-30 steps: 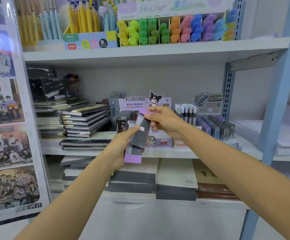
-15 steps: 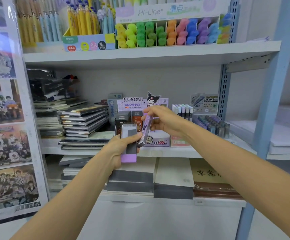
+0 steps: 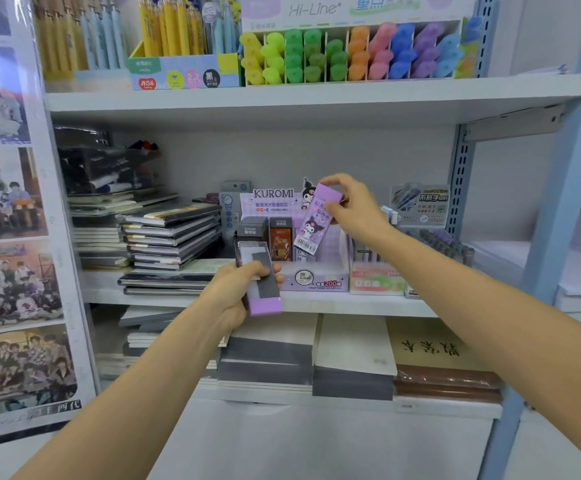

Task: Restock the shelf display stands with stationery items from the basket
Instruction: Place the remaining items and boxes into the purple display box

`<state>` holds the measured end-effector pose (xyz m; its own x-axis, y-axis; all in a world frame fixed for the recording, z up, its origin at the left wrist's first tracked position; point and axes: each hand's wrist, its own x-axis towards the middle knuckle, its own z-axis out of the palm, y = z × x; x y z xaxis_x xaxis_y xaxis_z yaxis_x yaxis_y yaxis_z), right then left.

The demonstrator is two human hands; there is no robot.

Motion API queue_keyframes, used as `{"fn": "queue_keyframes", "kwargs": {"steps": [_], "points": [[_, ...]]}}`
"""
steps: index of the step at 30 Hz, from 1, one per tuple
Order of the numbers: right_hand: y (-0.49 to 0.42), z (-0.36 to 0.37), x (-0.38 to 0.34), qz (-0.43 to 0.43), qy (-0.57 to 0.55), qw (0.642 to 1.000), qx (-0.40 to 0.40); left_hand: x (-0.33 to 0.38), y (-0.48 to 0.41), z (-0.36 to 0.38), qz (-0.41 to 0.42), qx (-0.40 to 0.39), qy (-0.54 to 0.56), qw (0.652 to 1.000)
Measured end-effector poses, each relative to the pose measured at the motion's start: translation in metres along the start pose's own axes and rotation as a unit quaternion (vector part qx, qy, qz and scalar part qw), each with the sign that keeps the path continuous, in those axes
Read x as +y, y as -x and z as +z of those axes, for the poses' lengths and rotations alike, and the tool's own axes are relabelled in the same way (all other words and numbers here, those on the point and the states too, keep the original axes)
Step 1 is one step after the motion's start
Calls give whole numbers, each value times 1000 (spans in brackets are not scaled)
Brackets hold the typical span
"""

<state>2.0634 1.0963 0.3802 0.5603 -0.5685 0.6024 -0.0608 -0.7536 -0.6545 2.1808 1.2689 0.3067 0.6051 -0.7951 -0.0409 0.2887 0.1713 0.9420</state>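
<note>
Where the head view looks into the middle shelf (image 3: 316,303), the right hand (image 3: 356,211) pinches the top end of a lilac Kuromi box (image 3: 311,225), its fingers (image 3: 338,183) curled over that end and the thumb beneath. The box is a slim cardboard rectangle with a printed cartoon face and a barcode. Its long axis tilts, upper end toward 1 o'clock and barcode end toward 7 o'clock, hanging over the open compartment of the purple display stand (image 3: 320,280); whether it touches the stand I cannot tell. At 7 o'clock from this box, the left hand (image 3: 235,294) grips a dark pack (image 3: 259,277), fingers wrapped round its lower half. That pack is flat and glossy, grey-black with a pale panel and a matte lilac cap. Its long axis stands nearly upright, lilac end toward 5 o'clock. At 9 o'clock of the stand lies a pile of dark-covered notebooks (image 3: 173,237). At 12 o'clock, on the shelf above, stand rounded pastel highlighters (image 3: 351,53).
</note>
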Motion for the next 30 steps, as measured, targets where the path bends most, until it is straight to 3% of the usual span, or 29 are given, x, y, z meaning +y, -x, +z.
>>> {"fn": "queue_keyframes", "kwargs": {"steps": [4, 11, 20, 30], "points": [[-1, 18, 13, -59, 102, 993, 16, -3, -4, -6, 49, -12, -21, 998], [-4, 40, 29, -56, 168, 984, -11, -5, -12, -17, 99, -1, -34, 994], [-27, 36, 23, -43, 218, 969, -107, -10, -22, -18, 103, -2, -45, 994], [-25, 51, 29, -54, 265, 963, -13, -10, -25, -21, 104, -1, -54, 993]]}}
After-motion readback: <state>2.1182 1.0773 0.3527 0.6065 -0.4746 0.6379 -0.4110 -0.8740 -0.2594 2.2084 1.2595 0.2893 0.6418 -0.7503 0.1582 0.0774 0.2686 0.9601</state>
